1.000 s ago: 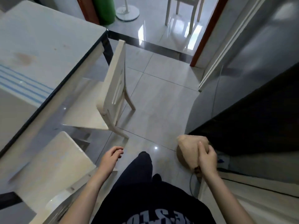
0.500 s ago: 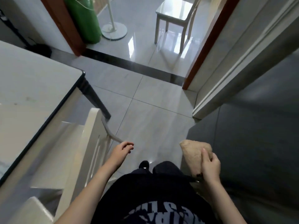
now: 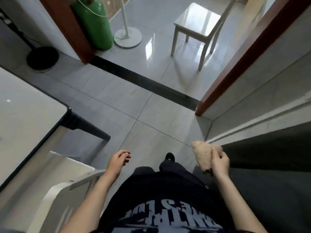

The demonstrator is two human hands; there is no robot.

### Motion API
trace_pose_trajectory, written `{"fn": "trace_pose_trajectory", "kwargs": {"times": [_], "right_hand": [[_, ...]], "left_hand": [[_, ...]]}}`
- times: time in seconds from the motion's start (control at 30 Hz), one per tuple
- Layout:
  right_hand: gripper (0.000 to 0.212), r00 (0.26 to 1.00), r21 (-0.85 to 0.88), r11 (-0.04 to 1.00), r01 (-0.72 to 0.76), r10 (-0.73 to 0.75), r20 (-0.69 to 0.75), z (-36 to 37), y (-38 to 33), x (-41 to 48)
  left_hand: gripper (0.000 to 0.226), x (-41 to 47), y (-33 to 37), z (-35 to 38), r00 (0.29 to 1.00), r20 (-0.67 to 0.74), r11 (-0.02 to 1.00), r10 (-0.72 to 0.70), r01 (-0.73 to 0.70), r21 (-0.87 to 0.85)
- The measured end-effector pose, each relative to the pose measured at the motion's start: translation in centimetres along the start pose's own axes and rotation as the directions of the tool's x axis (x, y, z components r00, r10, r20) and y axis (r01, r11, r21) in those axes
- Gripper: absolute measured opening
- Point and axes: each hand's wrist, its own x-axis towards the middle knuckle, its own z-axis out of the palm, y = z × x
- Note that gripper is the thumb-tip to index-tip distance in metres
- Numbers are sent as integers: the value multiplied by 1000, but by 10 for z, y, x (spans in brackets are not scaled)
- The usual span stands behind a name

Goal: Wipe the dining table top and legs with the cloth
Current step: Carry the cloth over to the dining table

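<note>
Both forearms reach forward — left grip (image 3: 118,161) loosely curled, empty; right grip (image 3: 219,163) clutches the cloth (image 3: 202,155).

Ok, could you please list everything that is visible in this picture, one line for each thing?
dining table: one, pale top with dark edge, left side
table leg: one seen, dark grey, under the table corner
chairs: two, cream; near chair at lower left beside the table, far chair beyond the doorway
tank: one, green, by the left door post
stand: one, white, round foot, right of the tank
round base: one, black, floor at far left
door frame: reddish brown
cloth: one, tan, in the right hand
T-shirt: black, printed
left hand: loosely curled, holds nothing
right hand: holds the cloth
</note>
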Motion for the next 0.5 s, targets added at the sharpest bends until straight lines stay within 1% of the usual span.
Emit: {"fn": "trace_pose_trajectory", "kwargs": {"times": [0.1, 0.17, 0.23, 0.33, 0.43, 0.5], "right_hand": [[28, 980, -95, 988, 123, -105, 172, 29, -59, 47], [25, 957, -145, 972, 184, -144, 252, 54, -93, 72], [27, 940, -180, 960, 217, -156, 303, 81, -121, 97], [28, 916, -234, 944, 233, -133, 378, 129, -158, 131], [26, 896, -272, 923, 271, -139, 421, 177, -195, 162], [27, 890, -269, 918, 291, -157, 428, 209, -223, 181]], "left_hand": [[23, 21, 18, 2, 992, -108, 994, -65, 55, -95], [23, 33, 28, 0, 980, -164, 986, -115, 92, -142], [22, 46, 36, -2, 964, -210, 973, -162, 120, -199], [22, 74, 53, -3, 933, -280, 947, -226, 143, -287], [22, 118, 78, -12, 915, -295, 920, -275, 161, -358], [24, 153, 101, -25, 911, -308, 909, -274, 141, -392]]}}
